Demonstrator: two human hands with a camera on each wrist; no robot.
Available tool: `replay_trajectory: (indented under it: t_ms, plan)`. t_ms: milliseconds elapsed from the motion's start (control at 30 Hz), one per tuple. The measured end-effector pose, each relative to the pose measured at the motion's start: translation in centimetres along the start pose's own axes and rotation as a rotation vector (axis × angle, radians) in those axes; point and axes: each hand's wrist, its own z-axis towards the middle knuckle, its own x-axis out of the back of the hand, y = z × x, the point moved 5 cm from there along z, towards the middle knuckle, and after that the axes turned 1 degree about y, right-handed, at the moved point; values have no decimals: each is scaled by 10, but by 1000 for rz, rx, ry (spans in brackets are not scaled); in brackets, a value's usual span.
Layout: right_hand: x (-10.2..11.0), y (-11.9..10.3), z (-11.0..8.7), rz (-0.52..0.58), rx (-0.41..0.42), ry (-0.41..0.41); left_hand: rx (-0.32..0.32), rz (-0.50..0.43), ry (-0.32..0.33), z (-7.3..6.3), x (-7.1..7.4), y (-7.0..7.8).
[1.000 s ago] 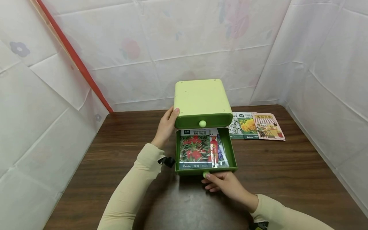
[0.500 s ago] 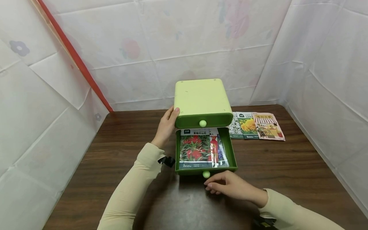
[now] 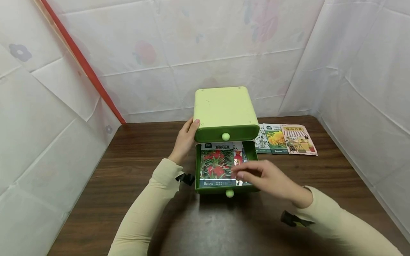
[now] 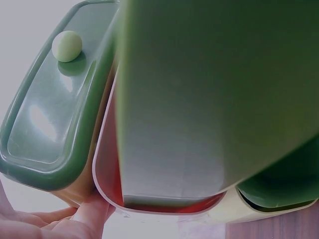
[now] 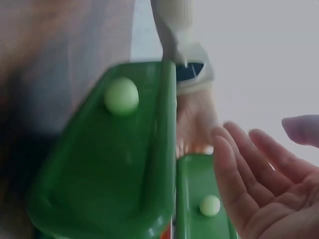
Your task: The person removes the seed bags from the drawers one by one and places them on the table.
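Note:
A small light-green drawer cabinet [image 3: 225, 106] stands at the back of the table, its upper drawer front [image 3: 208, 135] closed. Below it, a dark-green drawer [image 3: 213, 191] is pulled out toward me. Inside lie overlapping seed packets; the top one [image 3: 217, 165] shows red flowers, another [image 3: 238, 154] peeks out beside it. My left hand [image 3: 183, 144] rests against the cabinet's left side, thumb at the front top corner. My right hand [image 3: 272, 179] hovers over the right part of the pulled-out drawer, holding nothing; its fingers [image 5: 254, 164] are extended in the right wrist view.
Right of the cabinet lie several more seed packets: white flowers [image 3: 262, 142], yellow flowers [image 3: 277, 139], and a pink one [image 3: 299, 140] with a shop-front picture. White sheeting [image 3: 160, 64] walls off the back and sides of the dark wooden table [image 3: 144, 149].
My right hand has let go of the pulled-out drawer's round knob, drawn back a little, then risen over the drawer. The left hand and cabinet have stayed in place.

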Motion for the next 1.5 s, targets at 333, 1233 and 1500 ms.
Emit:
replay_trajectory:
  t_ms: [333, 1233, 1500]
  plan:
    - [21, 32, 38, -76, -114, 127, 7, 7, 11, -1, -1, 1]
    - [-11, 65, 70, -723, -188, -53, -9, 15, 6, -1, 0, 1]
    - [-15, 68, 70, -717, -200, -78, -9, 14, 2, -1, 0, 0]
